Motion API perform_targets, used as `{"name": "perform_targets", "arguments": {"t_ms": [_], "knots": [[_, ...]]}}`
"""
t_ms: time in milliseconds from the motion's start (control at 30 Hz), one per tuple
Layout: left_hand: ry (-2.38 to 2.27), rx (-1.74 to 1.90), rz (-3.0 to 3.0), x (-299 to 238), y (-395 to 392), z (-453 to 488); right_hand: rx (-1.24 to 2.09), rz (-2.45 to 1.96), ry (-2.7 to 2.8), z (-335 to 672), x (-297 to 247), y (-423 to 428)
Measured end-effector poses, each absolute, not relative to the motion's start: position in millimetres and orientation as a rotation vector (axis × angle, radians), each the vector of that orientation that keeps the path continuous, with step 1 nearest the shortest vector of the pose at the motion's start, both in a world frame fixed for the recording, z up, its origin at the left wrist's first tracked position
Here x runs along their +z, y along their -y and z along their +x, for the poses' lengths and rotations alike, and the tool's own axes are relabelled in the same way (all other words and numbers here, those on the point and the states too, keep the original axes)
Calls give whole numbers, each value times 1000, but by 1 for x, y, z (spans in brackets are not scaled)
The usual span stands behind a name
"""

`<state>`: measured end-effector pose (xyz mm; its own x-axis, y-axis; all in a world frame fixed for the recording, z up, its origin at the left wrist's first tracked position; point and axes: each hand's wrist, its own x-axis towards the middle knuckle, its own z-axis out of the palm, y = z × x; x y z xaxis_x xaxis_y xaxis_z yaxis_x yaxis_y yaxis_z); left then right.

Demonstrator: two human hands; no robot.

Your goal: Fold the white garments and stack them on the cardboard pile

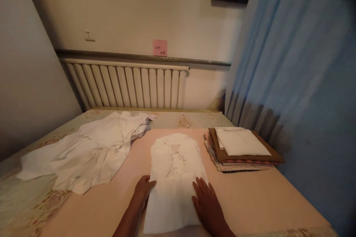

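A folded white shirt (pixel 174 170) lies in front of me on the pink bed sheet (pixel 250 196), collar end away from me. My left hand (pixel 143 189) rests at the shirt's left edge, fingers curled against the fabric and seemingly tucked under it. My right hand (pixel 205 202) lies flat on the shirt's lower right part, fingers stretched out. To the left an unfolded white shirt (pixel 91 152) is spread out loosely. At the right stands a stack of folded clothes (pixel 239 148), white on top, brown beneath.
A white radiator (pixel 125 87) runs along the far wall behind the bed, with a pink note (pixel 160 47) above it. A blue curtain (pixel 300 81) hangs close along the right side. A grey wall closes in the left.
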<state>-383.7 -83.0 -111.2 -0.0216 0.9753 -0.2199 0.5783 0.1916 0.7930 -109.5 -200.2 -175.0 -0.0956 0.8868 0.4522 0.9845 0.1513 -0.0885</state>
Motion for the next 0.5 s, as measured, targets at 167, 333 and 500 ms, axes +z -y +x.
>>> {"name": "perform_targets", "arguments": {"t_ms": [167,333,500], "knots": [[-1764,568,1612,-121,66,-391,-352,-1791,2050,-109,-171,200],[-1724,430,1801,-130,56,-397,-414,-1783,2057,-109,-170,201],[-1536,486,1518,-136,56,-401,-475,-1776,2091,-107,-173,199]]}}
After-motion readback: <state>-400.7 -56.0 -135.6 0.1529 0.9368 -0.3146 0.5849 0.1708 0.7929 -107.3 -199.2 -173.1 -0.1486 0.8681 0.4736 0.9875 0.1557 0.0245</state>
